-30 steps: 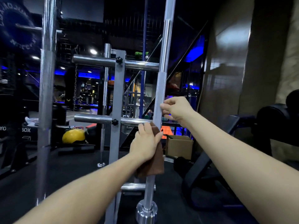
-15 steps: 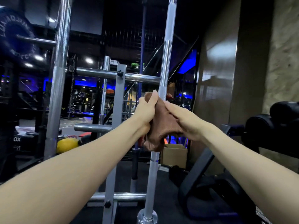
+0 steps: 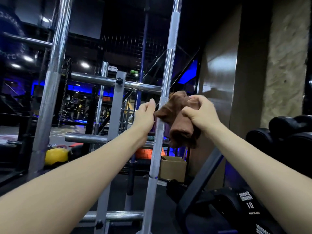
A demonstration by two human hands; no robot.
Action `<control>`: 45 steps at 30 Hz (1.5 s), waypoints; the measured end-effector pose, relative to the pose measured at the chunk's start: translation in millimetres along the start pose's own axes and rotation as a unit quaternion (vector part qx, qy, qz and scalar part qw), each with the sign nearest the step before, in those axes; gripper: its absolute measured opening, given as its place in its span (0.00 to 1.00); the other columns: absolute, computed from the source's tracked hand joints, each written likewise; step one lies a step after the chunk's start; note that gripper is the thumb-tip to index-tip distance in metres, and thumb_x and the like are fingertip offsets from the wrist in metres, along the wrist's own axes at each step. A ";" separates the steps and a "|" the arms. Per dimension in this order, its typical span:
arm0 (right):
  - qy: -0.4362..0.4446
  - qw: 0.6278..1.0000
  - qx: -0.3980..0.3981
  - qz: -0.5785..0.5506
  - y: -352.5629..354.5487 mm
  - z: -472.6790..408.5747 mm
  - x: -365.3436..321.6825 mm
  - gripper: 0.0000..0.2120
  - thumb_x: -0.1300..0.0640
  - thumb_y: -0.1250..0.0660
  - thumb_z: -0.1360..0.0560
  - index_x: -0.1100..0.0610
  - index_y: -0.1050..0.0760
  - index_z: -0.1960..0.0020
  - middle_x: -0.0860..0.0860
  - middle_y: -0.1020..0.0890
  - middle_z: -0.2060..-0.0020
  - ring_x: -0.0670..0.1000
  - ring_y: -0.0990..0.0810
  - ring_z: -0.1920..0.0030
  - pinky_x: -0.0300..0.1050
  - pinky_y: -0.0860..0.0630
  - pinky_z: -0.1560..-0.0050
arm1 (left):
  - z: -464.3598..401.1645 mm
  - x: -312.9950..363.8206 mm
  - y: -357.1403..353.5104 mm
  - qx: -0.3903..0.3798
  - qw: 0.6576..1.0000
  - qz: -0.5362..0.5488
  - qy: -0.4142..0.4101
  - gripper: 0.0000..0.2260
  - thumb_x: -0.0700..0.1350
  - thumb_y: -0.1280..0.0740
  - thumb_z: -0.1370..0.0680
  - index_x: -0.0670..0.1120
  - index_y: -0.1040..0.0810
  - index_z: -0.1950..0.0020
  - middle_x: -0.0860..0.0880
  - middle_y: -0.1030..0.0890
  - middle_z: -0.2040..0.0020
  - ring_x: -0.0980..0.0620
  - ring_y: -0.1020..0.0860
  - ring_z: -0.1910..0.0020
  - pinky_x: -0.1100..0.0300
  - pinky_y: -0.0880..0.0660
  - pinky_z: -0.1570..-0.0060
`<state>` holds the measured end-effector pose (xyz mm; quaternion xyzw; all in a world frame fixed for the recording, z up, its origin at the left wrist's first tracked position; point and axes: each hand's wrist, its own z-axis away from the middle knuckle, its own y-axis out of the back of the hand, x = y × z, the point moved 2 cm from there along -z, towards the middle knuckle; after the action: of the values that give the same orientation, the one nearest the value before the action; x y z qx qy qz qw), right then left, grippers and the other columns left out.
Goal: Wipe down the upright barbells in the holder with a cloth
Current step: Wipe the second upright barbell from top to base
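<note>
The right hand (image 3: 200,114) grips the brown cloth (image 3: 179,119) just right of the barbell (image 3: 162,115). The left hand (image 3: 146,113), fingers loosely curled and holding nothing, rests against the bar's left side. Pulled clear, the cloth may miss the bar.

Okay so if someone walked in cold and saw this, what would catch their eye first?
Most likely the brown cloth bunched in the right hand at centre, one corner lying against the upright chrome barbell. The left hand sits just left of that bar. Behind, blue gym lighting glows at left.
</note>
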<state>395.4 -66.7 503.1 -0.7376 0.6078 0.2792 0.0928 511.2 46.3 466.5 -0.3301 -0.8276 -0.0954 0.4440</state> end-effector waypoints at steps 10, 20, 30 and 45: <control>0.159 0.972 0.029 0.170 -99.4 17.0 10.3 0.29 0.37 0.50 0.23 0.39 0.52 0.23 0.45 0.53 0.25 0.59 0.49 0.27 0.67 0.42 0.31 | 5.8 -80.5 15.3 -0.104 0.980 -0.158 0.057 0.10 0.47 0.43 0.17 0.49 0.25 0.40 0.51 0.21 0.46 0.55 0.25 0.51 0.67 0.30 0.62; 0.278 0.943 0.036 0.179 -105.4 33.9 43.4 0.20 0.50 0.44 0.22 0.37 0.37 0.31 0.44 0.37 0.34 0.55 0.39 0.40 0.64 0.29 0.46 | 6.9 -104.0 24.2 -0.146 0.983 -0.077 0.081 0.13 0.42 0.39 0.19 0.48 0.24 0.35 0.51 0.17 0.46 0.58 0.20 0.46 0.60 0.25 0.42; 0.309 0.917 0.111 0.229 -105.4 -7.8 18.2 0.16 0.44 0.43 0.23 0.48 0.24 0.42 0.46 0.30 0.40 0.55 0.39 0.43 0.60 0.26 0.57 | -1.3 -119.4 21.6 -0.138 0.980 0.041 0.135 0.12 0.43 0.39 0.19 0.44 0.21 0.40 0.48 0.17 0.50 0.58 0.20 0.55 0.69 0.23 0.56; 0.281 0.948 0.087 0.124 -91.9 -21.7 12.2 0.11 0.51 0.35 0.24 0.52 0.27 0.43 0.55 0.32 0.41 0.57 0.34 0.46 0.39 0.42 0.49 | 6.6 -117.1 18.5 -0.128 0.976 0.083 0.158 0.12 0.42 0.39 0.19 0.45 0.22 0.37 0.46 0.18 0.46 0.55 0.22 0.51 0.65 0.24 0.47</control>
<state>490.3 -65.0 496.0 -0.6940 0.7179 0.0155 -0.0533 563.9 9.3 366.7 -0.4327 -0.6977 -0.2142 0.5292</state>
